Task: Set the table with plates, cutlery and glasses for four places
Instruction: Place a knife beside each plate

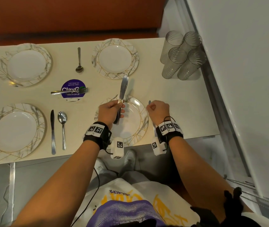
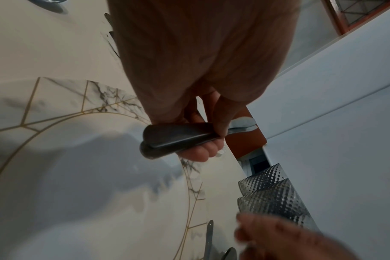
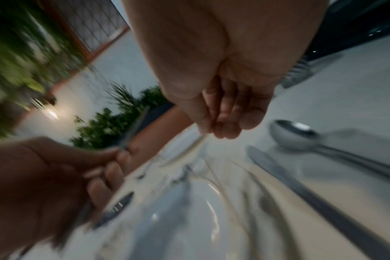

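Observation:
My left hand grips two table knives by their handles, blades pointing away, above the near-right marbled plate. In the left wrist view the dark handles sit stacked in its curled fingers. My right hand hovers just right of that plate, fingers curled and holding nothing. Under it a knife and a spoon lie side by side on the table. Three other plates are laid: far right, far left and near left.
Several ribbed glasses stand grouped at the far right corner by a white wall. Forks lie on a purple sticker mid-table. A knife and spoon flank the near-left plate. Further spoons lie by the far plates.

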